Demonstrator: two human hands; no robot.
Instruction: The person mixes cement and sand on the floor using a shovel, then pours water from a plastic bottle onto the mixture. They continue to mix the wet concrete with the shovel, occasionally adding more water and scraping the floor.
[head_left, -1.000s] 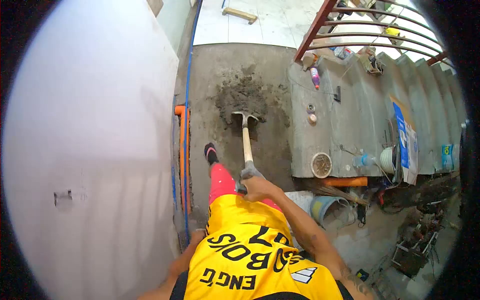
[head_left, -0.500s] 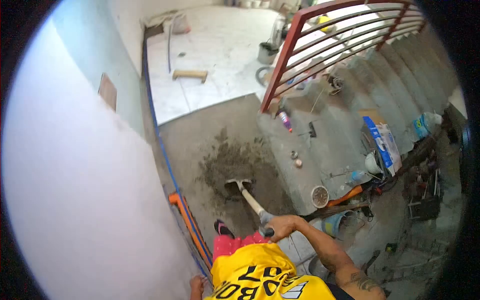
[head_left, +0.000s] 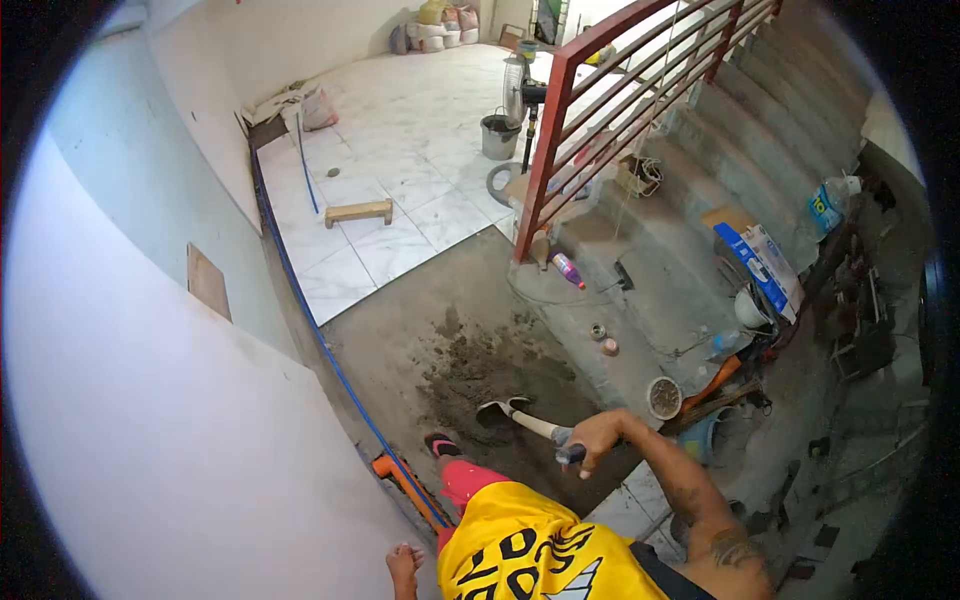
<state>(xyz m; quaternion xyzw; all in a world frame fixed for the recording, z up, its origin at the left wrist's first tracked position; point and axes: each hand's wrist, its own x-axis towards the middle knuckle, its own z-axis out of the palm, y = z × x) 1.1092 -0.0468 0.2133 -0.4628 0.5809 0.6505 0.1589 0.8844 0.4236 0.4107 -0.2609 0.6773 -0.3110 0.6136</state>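
My right hand (head_left: 597, 440) grips the handle of a shovel (head_left: 535, 425), its shaft pale wood, its collar grey, its metal blade at the dark, lumpy mix (head_left: 462, 372) on the floor (head_left: 400, 312); whether my left hand (head_left: 405, 560), near the white wall (head_left: 200, 450), is closed, I cannot tell.

The bottom edge crops the yellow jersey (head_left: 545, 550) and left forearm (head_left: 404, 588), so we can't read all the lettering. Right hand (head_left: 599, 438) hides part of the shovel (head_left: 535, 425); clutter (head_left: 862, 355) far right's too dim for us to name.
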